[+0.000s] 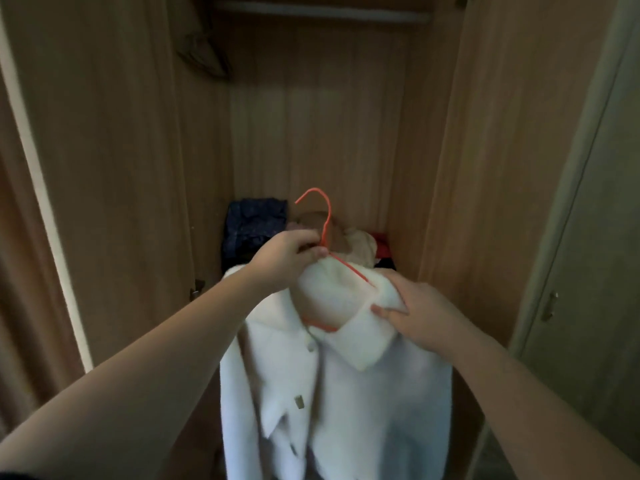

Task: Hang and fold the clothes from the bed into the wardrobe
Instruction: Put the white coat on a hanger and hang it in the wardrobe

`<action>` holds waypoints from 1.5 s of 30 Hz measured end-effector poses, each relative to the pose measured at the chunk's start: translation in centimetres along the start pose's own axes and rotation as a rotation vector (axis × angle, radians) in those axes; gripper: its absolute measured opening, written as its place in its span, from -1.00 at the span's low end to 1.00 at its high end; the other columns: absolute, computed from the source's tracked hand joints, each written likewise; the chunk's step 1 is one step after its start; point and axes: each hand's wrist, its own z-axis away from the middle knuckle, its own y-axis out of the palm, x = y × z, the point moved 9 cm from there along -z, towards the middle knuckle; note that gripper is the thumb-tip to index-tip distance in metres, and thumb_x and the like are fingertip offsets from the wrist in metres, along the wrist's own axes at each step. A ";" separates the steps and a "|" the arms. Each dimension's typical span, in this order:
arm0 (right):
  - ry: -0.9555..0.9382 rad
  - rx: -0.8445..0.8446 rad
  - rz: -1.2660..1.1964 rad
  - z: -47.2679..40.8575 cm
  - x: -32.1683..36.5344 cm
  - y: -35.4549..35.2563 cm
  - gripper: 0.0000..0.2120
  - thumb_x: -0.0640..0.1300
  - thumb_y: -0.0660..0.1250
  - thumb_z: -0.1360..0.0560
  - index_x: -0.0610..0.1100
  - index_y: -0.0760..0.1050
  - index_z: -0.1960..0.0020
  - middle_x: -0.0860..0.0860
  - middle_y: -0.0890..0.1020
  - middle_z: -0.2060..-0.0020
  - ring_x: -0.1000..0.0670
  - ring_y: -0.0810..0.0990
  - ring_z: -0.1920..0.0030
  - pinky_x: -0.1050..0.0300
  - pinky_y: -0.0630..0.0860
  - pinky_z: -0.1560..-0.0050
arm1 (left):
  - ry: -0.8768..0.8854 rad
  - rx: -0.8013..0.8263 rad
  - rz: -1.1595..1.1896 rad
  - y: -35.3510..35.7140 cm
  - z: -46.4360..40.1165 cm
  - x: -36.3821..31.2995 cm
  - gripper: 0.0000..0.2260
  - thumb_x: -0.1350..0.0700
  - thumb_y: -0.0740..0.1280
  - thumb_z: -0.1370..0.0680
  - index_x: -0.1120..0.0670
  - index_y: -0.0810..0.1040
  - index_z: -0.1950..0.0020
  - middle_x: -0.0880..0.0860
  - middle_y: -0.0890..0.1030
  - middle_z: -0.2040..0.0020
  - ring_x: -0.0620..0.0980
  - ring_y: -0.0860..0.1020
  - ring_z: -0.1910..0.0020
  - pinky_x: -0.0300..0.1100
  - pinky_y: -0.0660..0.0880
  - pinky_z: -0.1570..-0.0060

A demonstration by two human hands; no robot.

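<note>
A white fleecy jacket with buttons hangs on an orange wire hanger in front of the open wooden wardrobe. My left hand grips the hanger at the base of its hook. My right hand pinches the jacket's collar at the right shoulder. The hanger's hook points up and left, below the rail at the top of the wardrobe.
Folded clothes lie on the wardrobe floor: a dark blue patterned piece, a beige one and something red. A dark hanger hangs at the upper left. Open doors stand on both sides.
</note>
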 end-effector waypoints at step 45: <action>0.261 -0.940 0.463 -48.1 -7.8 -28.9 -0.78 0.01 0.21 -0.57 0.07 0.39 -0.21 -0.13 0.65 -0.02 -0.26 0.62 -0.02 -0.04 0.53 0.06 | 0.258 -0.538 -0.621 -11.9 -51.6 13.6 -0.37 -0.15 0.06 -0.64 -0.18 -0.23 -0.60 0.00 -0.14 -0.64 0.07 -0.19 -0.61 0.13 -0.09 -0.55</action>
